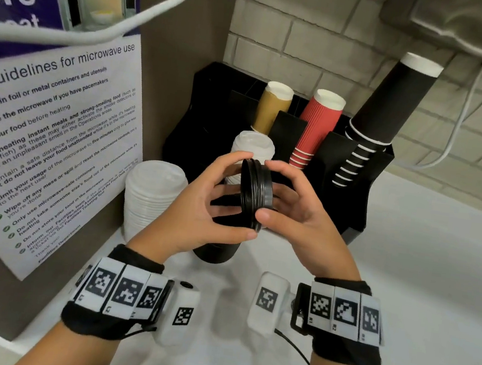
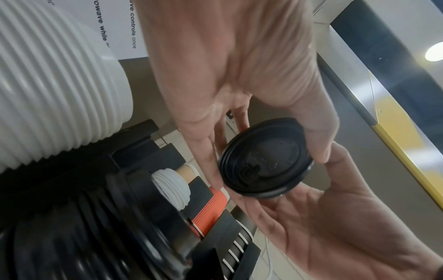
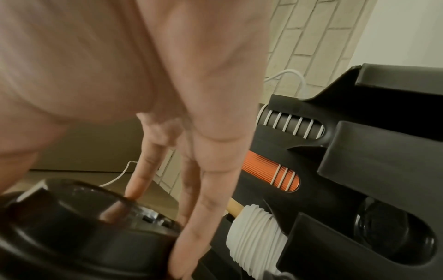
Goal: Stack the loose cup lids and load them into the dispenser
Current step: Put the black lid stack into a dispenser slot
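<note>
**Black lids held on edge before the dispenser**

Left hand (image 1: 200, 204) and right hand (image 1: 297, 208) curl round a short stack of black lids (image 1: 255, 195), pinched at the rim above the white counter (image 1: 417, 297). Beneath stands a black lid stack (image 1: 215, 252); left, a loose white lid stack (image 1: 152, 195). Behind, the black dispenser (image 1: 365, 205) holds white lids (image 1: 251, 150), tan cups (image 1: 274, 107), red cups (image 1: 317, 125) and black cups (image 1: 387, 109)
</note>
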Tool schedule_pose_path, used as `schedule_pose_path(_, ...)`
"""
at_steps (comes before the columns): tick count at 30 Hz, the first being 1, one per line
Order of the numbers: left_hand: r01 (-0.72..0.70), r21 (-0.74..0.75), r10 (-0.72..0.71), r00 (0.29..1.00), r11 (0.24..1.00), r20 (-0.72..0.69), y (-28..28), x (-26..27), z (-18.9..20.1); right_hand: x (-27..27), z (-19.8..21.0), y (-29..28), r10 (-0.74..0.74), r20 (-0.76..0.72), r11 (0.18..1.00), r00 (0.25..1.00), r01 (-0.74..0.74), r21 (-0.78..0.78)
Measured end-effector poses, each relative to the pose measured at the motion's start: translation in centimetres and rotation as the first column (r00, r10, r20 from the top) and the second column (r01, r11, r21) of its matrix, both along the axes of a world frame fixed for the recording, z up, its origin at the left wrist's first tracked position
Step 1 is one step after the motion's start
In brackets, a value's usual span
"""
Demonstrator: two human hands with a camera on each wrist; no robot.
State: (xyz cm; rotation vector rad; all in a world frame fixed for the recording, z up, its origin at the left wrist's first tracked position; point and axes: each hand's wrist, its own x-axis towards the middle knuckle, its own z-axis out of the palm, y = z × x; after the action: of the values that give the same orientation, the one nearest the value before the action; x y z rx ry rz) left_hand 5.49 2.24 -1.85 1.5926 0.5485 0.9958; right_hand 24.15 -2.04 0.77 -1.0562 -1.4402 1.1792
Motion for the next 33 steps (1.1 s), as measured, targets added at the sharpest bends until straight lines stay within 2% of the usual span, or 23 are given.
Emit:
schedule_pose_path(10,0.041,-0.028,-0.042,0.999,0.999,-0.020,-0.2,0.4,-0.1,0.2,0.2,-0.7,-0.014,0.078,0.998,0.997,0.010,0.056)
schedule_pose_path(14,0.012,-0.004,-0.013,0.996,1.000,-0.093,0.0,0.3,-0.4,0.1,0.2,-0.2,-0.028,0.149,0.996,0.988,0.015,0.088)
schedule_pose_path(16,-0.041,-0.008,0.040,0.994,0.999,-0.102,0.2,0.0,-0.4,0.6,0.1,0.6,-0.087,0.200,0.992,0.976,0.066,0.109)
schedule_pose_path(19,-0.195,-0.021,0.194,0.980,0.981,-0.042,0.5,-0.9,-0.1,2.5,0.3,2.8,-0.330,0.222,0.932,0.918,0.280,0.229)
schedule_pose_path(21,-0.304,-0.018,0.304,0.953,0.952,-0.010,0.8,-1.5,0.1,4.2,0.3,4.7,-0.473,0.334,0.869,0.816,0.367,0.333)
schedule_pose_path(23,-0.377,0.003,0.377,0.926,0.926,-0.007,1.0,-2.0,0.3,5.6,-0.2,6.6,-0.493,0.520,0.869,0.697,0.363,0.337)
schedule_pose_path(26,-0.424,0.050,0.426,0.904,0.904,-0.042,1.0,-2.5,0.3,6.6,-1.2,8.8,-0.339,0.799,0.934,0.497,0.279,0.223)
schedule_pose_path(28,-0.432,0.058,0.434,0.899,0.900,-0.051,0.9,-2.6,0.4,6.4,-1.7,9.8,-0.196,0.921,0.968,0.338,0.215,0.127)
schedule_pose_path(31,-0.431,0.056,0.433,0.900,0.901,-0.054,0.8,-2.5,0.6,5.7,-2.5,10.7,-0.060,0.996,0.984,0.068,0.174,0.047)
schedule_pose_path(33,-0.425,0.054,0.428,0.902,0.904,-0.056,0.7,-2.4,0.6,5.2,-3.1,11.2,-0.011,0.997,0.987,-0.079,0.161,0.023)
